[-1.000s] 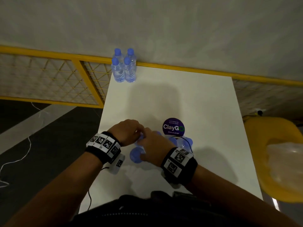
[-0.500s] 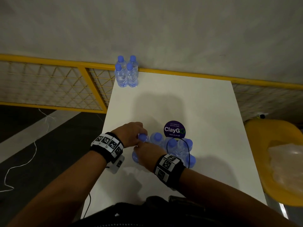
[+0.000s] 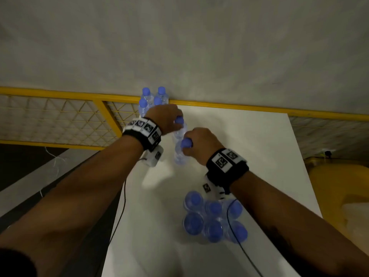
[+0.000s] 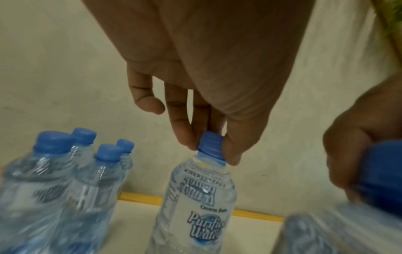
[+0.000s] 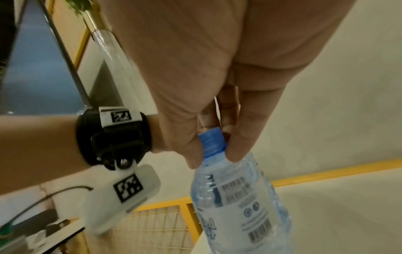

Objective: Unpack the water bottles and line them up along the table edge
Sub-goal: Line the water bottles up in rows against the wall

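Observation:
My left hand (image 3: 166,119) pinches the blue cap of a clear water bottle (image 3: 180,129), seen close in the left wrist view as the bottle (image 4: 195,202) under the left hand (image 4: 208,144). My right hand (image 3: 196,143) pinches the cap of a second bottle (image 3: 180,155), shown in the right wrist view as the bottle (image 5: 237,201) held by the right hand (image 5: 212,147). Both bottles hang over the white table (image 3: 249,156) near its far left. Several bottles (image 3: 152,100) stand in the far left corner. The opened pack (image 3: 214,218) sits near me with several bottles in it.
A yellow railing (image 3: 239,107) with mesh runs along the table's far edge and to the left. A yellow chair (image 3: 339,186) stands at the right. A black cable (image 3: 239,246) trails across the pack. A grey wall rises behind the table.
Both hands have left the pack near me, each lifting a bottle by its cap, and have moved toward the far left corner. The head view has tilted, so the pack sits lower.

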